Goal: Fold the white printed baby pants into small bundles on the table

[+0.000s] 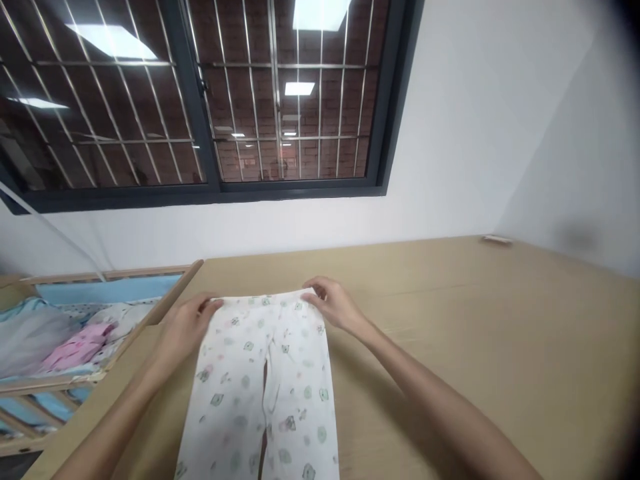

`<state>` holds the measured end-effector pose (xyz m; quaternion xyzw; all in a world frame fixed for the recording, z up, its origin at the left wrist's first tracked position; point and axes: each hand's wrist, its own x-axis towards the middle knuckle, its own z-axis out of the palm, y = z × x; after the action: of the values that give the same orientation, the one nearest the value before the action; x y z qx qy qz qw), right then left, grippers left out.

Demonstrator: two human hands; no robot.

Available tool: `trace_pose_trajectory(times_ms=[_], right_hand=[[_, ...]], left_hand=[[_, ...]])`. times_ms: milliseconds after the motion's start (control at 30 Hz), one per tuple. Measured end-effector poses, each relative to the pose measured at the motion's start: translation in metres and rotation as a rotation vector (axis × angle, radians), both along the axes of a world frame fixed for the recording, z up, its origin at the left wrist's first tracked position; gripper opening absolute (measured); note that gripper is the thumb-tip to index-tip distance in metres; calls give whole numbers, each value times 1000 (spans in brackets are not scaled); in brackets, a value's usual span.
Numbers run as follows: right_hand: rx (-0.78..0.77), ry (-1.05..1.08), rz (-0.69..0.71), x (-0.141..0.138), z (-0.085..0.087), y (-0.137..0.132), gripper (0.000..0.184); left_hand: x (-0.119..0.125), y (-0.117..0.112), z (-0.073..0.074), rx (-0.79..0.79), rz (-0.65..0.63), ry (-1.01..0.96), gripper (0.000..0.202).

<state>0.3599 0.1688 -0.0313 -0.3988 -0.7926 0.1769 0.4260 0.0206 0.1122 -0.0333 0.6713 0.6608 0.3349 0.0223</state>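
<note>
Left hand [186, 327] and right hand [334, 305] are pinching the waistband [265, 300] ends of patterned trousers [230, 373], lower centre; the tabletop [475, 320] is spreading rightward to the wall [500, 120], a crib [163, 305] bordering it lower left.

Both arms of the person reach forward, bare along the stretch I can see, and the hands stand well apart at about the same height. The left forearm [120, 408] slants in from the lower left to the left wrist [161, 365]; the left hand [186, 327] has its thumb and fingers [212, 304] pinched together, pointing inward. Opposite, the right forearm [430, 393] runs in a long diagonal from the lower right to the right wrist [364, 327]. The right hand [334, 305] points inward too, fingers bent and closed in a pinch.
</note>
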Motion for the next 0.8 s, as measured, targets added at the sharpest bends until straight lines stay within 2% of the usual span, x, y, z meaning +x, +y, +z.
trace_pose_trajectory(times_ms=[67, 167, 267, 433, 633, 700, 800], right_hand=[[-54, -50, 20, 4, -23, 37, 15], [-131, -128, -27, 3, -58, 83, 18], [-179, -167, -100, -1, -85, 117, 20], [-216, -215, -237, -5, -113, 153, 19], [-282, -263, -291, -2, -132, 171, 16], [-324, -268, -279, 0, -133, 175, 15], [-400, -265, -255, 1, -129, 184, 15]], left_hand=[[9, 36, -18, -84, -71, 46, 34], [18, 80, -48, -147, -87, 82, 29], [27, 116, -72, -197, -23, 85, 25], [40, 161, -95, -273, 109, 66, 22], [42, 181, -112, -385, 165, 40, 29], [40, 182, -110, -416, 155, 34, 30], [43, 178, -97, -424, 130, 47, 27]])
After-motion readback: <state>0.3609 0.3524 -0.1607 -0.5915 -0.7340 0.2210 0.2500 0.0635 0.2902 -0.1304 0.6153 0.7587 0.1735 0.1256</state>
